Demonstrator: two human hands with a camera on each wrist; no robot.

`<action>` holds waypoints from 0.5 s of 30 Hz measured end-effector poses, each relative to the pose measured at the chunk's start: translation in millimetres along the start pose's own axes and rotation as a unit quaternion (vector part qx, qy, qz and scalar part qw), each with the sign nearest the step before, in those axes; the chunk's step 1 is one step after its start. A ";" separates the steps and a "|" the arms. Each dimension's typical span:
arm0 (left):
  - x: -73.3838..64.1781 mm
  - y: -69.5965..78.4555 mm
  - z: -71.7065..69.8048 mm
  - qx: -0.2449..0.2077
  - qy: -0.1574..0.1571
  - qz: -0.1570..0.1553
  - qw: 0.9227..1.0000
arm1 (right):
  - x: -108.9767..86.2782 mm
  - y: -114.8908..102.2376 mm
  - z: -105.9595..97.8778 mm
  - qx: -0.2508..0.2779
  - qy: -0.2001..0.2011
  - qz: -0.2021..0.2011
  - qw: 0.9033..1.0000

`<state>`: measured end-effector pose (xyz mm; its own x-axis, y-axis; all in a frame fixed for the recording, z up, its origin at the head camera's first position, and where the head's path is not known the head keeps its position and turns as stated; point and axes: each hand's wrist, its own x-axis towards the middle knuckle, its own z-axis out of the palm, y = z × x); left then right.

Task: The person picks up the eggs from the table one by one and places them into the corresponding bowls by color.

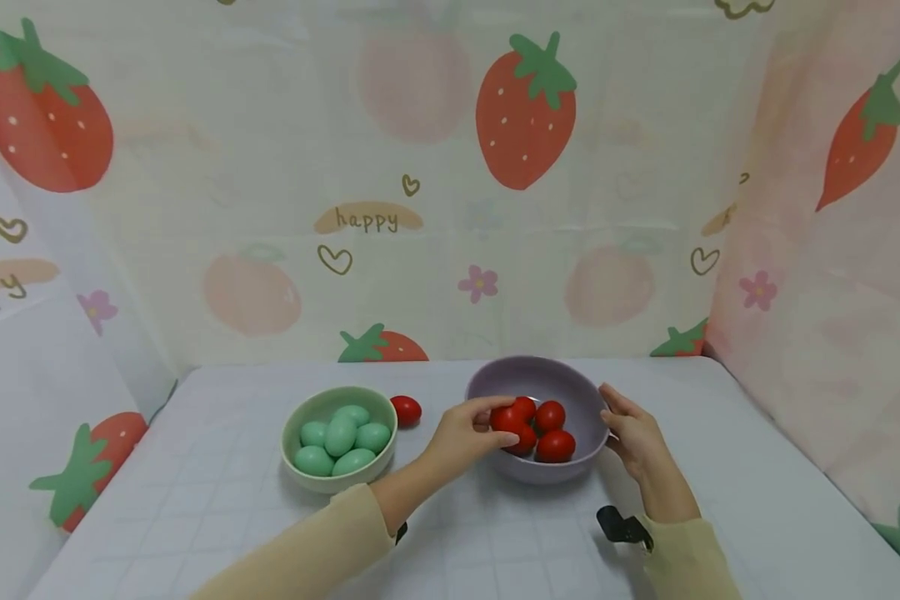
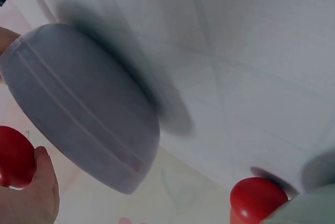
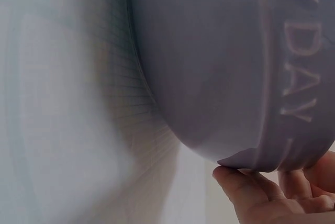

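Note:
My left hand (image 1: 461, 433) pinches a red egg (image 1: 504, 421) between thumb and fingers, at the left inner side of the purple bowl (image 1: 487, 379). Held up beside the bowl in the left wrist view is the same red egg (image 2: 14, 157), the thumb against it. Several more red eggs (image 1: 555, 446) lie together inside the bowl. On the bowl's right side, my right hand (image 1: 641, 442) grips the rim and wall. Raised letters mark the purple bowl (image 3: 209, 62) in the right wrist view, where fingertips (image 3: 233, 182) touch its side.
To the left stands a pale green bowl (image 1: 292, 442) with several green eggs (image 1: 340, 435). Just right of it, a single red egg (image 1: 406, 411) lies on the white table (image 1: 195, 517). A strawberry-print curtain (image 1: 420, 250) hangs behind the table's back edge.

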<state>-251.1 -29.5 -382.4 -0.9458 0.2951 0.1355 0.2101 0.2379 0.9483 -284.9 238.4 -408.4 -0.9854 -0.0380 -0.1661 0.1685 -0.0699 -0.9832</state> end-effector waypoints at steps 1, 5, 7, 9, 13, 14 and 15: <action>3.2 -0.2 1.4 0.007 -0.002 0.001 1.000 | -0.1 -0.6 0.1 0.001 0.001 0.000 1.000; 16.0 -3.1 5.2 0.015 -0.025 -0.012 0.999 | -0.1 -1.9 0.0 0.005 0.004 0.000 1.000; 22.1 -5.2 5.6 0.016 -0.045 -0.015 0.999 | -0.2 -1.8 0.0 0.006 0.005 0.000 1.000; 27.6 -7.2 5.4 0.027 -0.067 -0.018 0.997 | -0.2 -1.3 -0.1 0.004 0.005 -0.001 1.000; 38.5 -10.2 4.0 0.070 -0.133 -0.022 0.988 | -0.5 -0.6 0.0 0.004 0.004 0.002 1.000; 41.8 -9.3 3.4 0.083 -0.151 -0.024 0.985 | 0.0 -1.3 -0.2 0.004 0.004 0.002 1.000; 45.3 -8.4 2.7 0.098 -0.169 -0.024 0.980 | 0.5 -2.0 -0.5 0.003 0.004 0.002 1.000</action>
<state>-295.0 -15.6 -385.0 -0.8262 0.5618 -0.0429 0.2419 0.4225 0.8735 -285.7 239.0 -406.6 -0.9850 -0.0299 -0.1700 0.1719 -0.0760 -0.9822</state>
